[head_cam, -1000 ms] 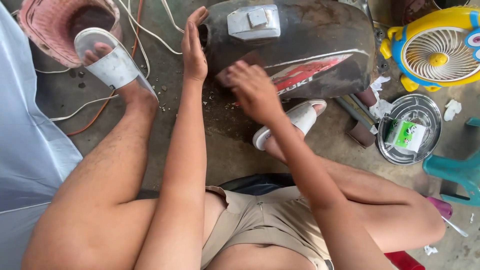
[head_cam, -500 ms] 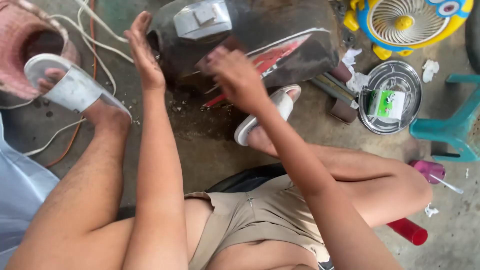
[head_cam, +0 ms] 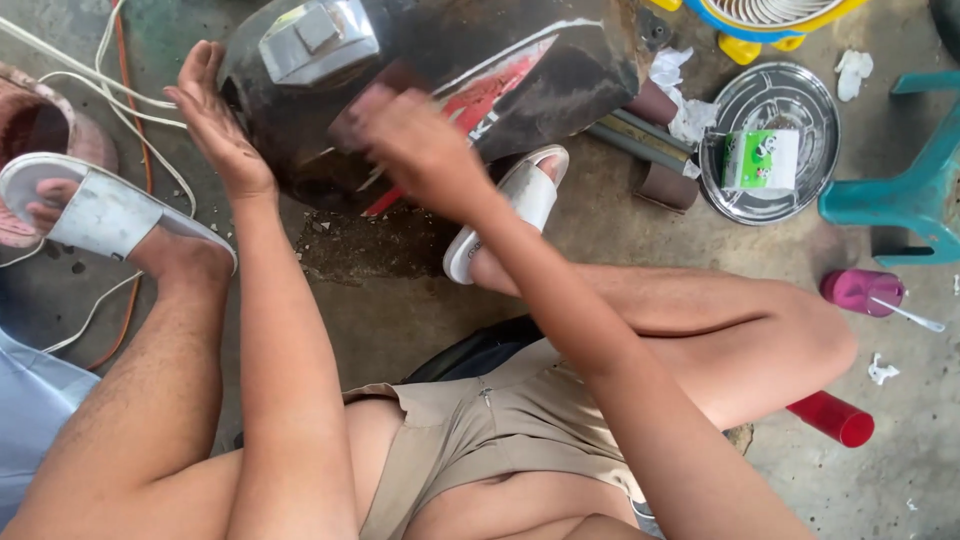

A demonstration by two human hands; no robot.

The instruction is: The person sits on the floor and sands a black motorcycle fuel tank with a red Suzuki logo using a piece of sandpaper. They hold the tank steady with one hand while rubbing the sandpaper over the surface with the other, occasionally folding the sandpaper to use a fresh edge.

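A dark, dusty motorcycle body panel (head_cam: 560, 70) with a red stripe and a grey plate (head_cam: 315, 40) lies on the concrete floor in front of me. My left hand (head_cam: 215, 120) rests flat against the panel's left end with its fingers apart. My right hand (head_cam: 420, 150) is blurred and presses on the panel's face near the stripe. Its fingers are curled over what looks like a brown sheet of sandpaper (head_cam: 348, 122). My right foot in a white sandal (head_cam: 505, 215) sits under the panel's edge.
Brown sandpaper rolls (head_cam: 665, 185) lie right of the panel, beside a round metal tray (head_cam: 730, 195) holding a green-and-white carton (head_cam: 760, 158). A teal stool (head_cam: 900, 190), pink cup (head_cam: 860, 290) and red cylinder (head_cam: 830, 418) stand at right. Cables (head_cam: 130, 100) and a pink basket (head_cam: 40, 120) are at left.
My right hand has slid a little to the right across the panel and is now blurred. My left hand stays on the panel's left end. My head has moved, so the panel sits further left in the view.
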